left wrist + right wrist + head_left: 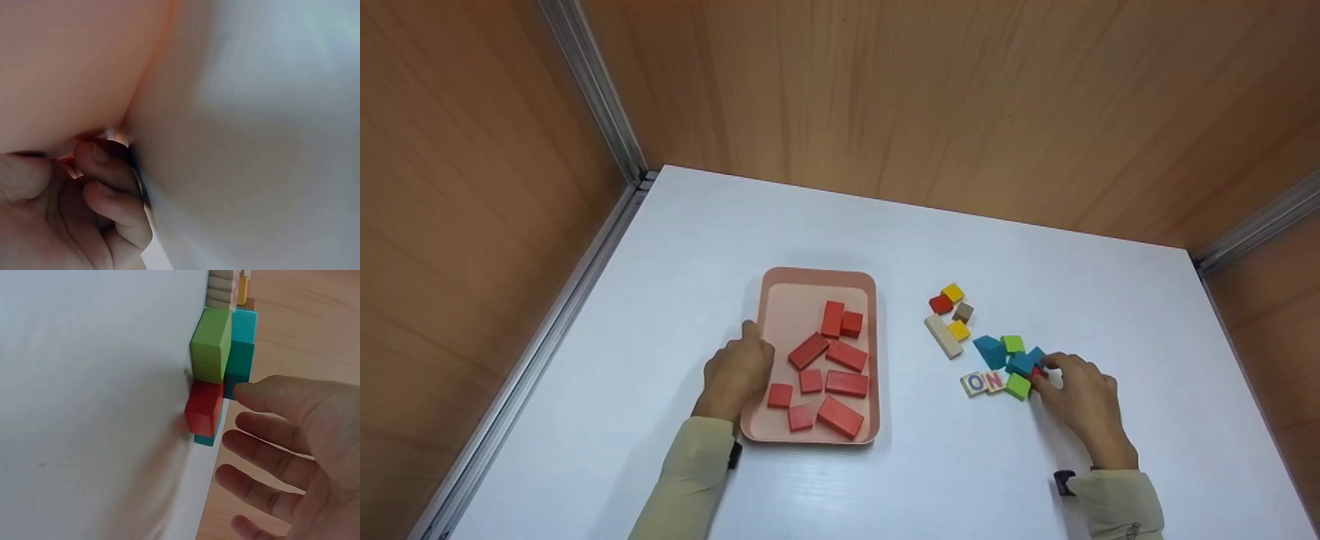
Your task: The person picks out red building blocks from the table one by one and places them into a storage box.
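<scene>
At its left rim, the pink tray is gripped by my left hand; the left wrist view shows curled fingers at the tray's edge. Several red blocks lie inside the tray. My right hand hovers at the right end of a group of blocks, thumb and fingers apart around a small red block. That red block sits against a green block and teal blocks. In the right wrist view the fingertips stand just off the red block, holding nothing.
Left of the right hand lie two letter tiles and a blue block. Farther back are a long beige block, yellow blocks, a red block and a brown cube. Wooden panels enclose the white table.
</scene>
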Motion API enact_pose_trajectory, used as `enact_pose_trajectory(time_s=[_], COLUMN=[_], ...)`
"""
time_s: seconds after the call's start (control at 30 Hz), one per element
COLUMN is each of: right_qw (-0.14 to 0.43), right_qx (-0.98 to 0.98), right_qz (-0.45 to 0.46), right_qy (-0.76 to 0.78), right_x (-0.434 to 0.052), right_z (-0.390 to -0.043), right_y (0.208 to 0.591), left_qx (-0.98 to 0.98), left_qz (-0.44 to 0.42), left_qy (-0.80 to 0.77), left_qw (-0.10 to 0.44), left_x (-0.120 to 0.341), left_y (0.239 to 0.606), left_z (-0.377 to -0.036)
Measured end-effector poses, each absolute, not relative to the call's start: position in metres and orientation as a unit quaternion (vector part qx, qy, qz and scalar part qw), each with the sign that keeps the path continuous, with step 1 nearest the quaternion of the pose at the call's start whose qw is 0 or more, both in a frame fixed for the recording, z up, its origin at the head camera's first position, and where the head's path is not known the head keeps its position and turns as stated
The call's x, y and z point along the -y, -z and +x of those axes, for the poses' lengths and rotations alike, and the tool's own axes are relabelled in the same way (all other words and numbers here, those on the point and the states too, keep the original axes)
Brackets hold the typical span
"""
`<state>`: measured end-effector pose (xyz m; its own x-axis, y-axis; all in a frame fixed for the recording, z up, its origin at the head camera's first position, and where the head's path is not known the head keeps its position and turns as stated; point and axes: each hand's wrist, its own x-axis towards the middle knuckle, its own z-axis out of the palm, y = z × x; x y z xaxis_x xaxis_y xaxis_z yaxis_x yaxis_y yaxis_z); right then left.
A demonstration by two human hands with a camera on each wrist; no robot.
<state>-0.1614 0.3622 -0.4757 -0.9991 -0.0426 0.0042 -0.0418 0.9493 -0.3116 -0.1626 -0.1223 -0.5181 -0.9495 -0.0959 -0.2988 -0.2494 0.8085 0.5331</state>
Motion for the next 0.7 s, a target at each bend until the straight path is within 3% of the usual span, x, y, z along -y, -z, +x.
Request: enact_pose_trajectory(time_s=[0.4, 0.7], right_qw=[0.032, 0.008], right_qx=[-0.983, -0.985], right_qz=[-0.022, -0.031], right_qy=[0.178, 0.168], right_x=[-0.3646, -0.3630], right_z=[-0.1605, -0.1589], right_y=[0.4836, 0.4743], left_qx=[-0.943, -0.939], left_qz=[-0.094, -0.105], left_qy=[-0.294, -0.300], left_qw=[0.122, 0.132], left_x=[0.1225, 0.1217], left_y=[0.5188, 0.5184], left_z=[-0.1617, -0.1612])
